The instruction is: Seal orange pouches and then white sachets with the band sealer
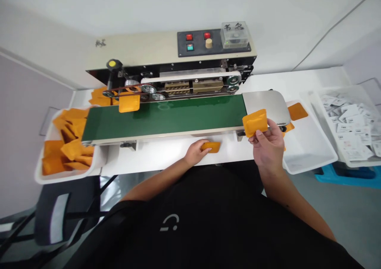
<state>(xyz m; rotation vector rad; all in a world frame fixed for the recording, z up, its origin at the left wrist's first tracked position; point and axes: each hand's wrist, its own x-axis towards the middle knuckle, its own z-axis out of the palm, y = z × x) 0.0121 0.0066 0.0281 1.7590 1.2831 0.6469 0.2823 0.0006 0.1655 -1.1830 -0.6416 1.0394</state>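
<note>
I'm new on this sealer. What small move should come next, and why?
Probably lower the orange pouch from the right hand flat onto the green conveyor belt: it is held near the belt's right end, which is bare of pouches, while the other pouch sits far left at the sealer.

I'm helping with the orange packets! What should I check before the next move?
1. Right hand gripping an orange pouch: ok.
2. Left hand resting on a second orange pouch: ok.
3. Red switches on the sealing machine's control panel glowing: ok.
4. Both hands off the green conveyor belt: ok.
5. Third orange pouch, at the belt's left end, moving: cannot tell.
6. Pouch edges sealed: cannot tell.
</note>
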